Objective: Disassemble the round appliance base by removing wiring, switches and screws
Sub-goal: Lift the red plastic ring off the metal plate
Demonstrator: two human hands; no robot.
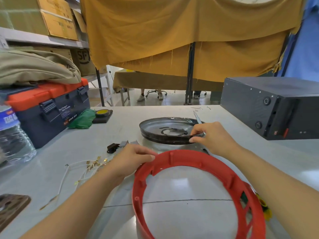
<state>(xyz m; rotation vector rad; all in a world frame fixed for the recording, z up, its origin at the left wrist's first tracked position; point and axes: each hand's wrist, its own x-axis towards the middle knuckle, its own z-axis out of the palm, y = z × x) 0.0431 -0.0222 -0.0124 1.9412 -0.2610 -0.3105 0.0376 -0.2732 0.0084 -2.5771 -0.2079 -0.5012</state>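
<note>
A red plastic ring point(189, 159), the round base housing, lies tilted on the table in front of me. My left hand point(133, 159) grips its far left rim, fingers curled over the edge. Behind it sits a dark round metal pan point(155, 133). My right hand point(212, 135) pinches the pan's near right rim between thumb and fingers. A screwdriver shaft point(197, 118) pokes out behind that hand. Removed white wires with brass terminals point(93, 163) lie to the left. A black switch and grey parts point(119, 145) rest beside my left hand.
A blue and orange toolbox point(50, 107) stands at the left with a water bottle point(13, 135) in front of it. A tape roll point(102, 113) and green cloth point(81, 119) lie behind. A dark metal box point(269, 106) occupies the right.
</note>
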